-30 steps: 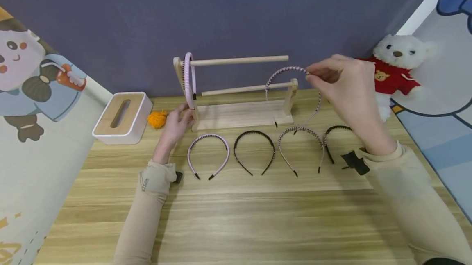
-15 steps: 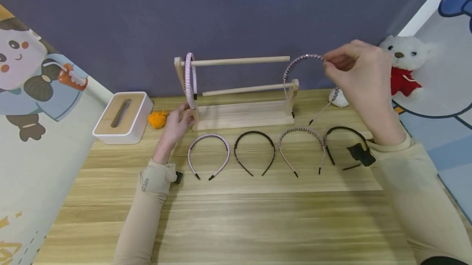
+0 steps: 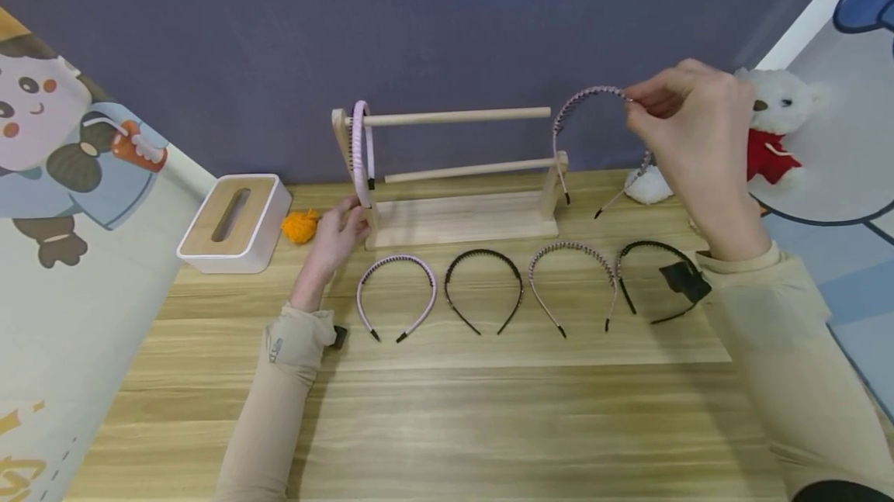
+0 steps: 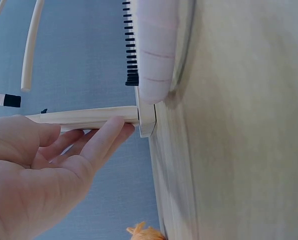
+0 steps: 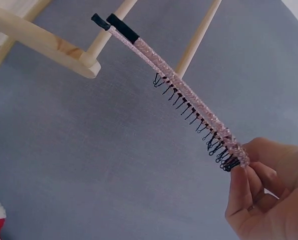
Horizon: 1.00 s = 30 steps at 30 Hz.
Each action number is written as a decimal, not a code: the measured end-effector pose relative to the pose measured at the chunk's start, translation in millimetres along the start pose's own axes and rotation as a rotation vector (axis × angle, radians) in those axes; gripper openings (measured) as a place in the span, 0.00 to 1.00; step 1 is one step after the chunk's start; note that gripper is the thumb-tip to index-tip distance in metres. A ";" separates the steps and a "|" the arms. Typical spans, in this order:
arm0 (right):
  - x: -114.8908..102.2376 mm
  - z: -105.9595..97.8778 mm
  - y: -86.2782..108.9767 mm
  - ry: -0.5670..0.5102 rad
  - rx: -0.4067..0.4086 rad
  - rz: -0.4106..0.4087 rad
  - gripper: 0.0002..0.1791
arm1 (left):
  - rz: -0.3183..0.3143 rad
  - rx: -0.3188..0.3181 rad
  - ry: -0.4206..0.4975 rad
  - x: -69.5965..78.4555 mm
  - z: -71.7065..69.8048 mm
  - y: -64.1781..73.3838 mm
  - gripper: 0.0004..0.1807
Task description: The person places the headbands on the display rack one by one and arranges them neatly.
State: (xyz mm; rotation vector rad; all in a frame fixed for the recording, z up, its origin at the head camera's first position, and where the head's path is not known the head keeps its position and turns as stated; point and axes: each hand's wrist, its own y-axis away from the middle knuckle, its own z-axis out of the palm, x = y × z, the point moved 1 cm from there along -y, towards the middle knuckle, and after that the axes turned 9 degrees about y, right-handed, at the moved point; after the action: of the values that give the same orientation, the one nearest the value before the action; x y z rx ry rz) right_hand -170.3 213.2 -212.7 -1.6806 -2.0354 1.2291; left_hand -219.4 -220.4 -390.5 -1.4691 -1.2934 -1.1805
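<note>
In the head view my right hand (image 3: 698,141) pinches a pink beaded headband (image 3: 581,98) near the top of its arch. It hangs in the air just right of the wooden rack's upper rod (image 3: 461,115), apart from it. The right wrist view has the headband (image 5: 198,107) edge-on, dark teeth along its inner side and black tips pointing at the rods. My left hand (image 3: 337,234) is at the rack's left upright; in the left wrist view its fairly straight fingers (image 4: 106,137) touch that post (image 4: 89,117). A lilac headband (image 3: 359,153) hangs at the upper rod's left end.
On the table lie a lilac headband (image 3: 363,285), a black one (image 3: 483,252), a pink beaded one (image 3: 569,246) and another black one (image 3: 621,277). A tissue box (image 3: 233,223) and orange pompom (image 3: 300,226) stand left; a white toy bear (image 3: 775,102) sits right.
My right hand has moved up and to the right with the beaded headband, from in front of the rack to beyond the upper rod's end. The left hand stays at the upright.
</note>
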 end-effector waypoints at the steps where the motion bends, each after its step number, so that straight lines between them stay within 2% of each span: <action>1: -0.3 0.1 -0.7 0.000 0.002 0.002 0.07 | -0.001 -0.001 0.006 0.1 0.1 0.1 0.26; 13: -7.2 7.4 -12.9 0.013 0.003 0.040 0.10 | 0.021 -0.010 -0.009 -1.3 0.0 -0.1 0.26; 30: -18.8 24.3 -22.8 -0.013 0.029 0.001 0.09 | 0.029 -0.001 0.002 -1.3 0.2 0.2 0.26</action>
State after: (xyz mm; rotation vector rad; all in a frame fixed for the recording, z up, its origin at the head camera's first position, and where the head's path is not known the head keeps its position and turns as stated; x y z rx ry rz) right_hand -195.8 185.7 -205.5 -1.6656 -2.0147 1.2667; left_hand -219.2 -220.5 -391.8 -1.4825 -1.2659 -1.1641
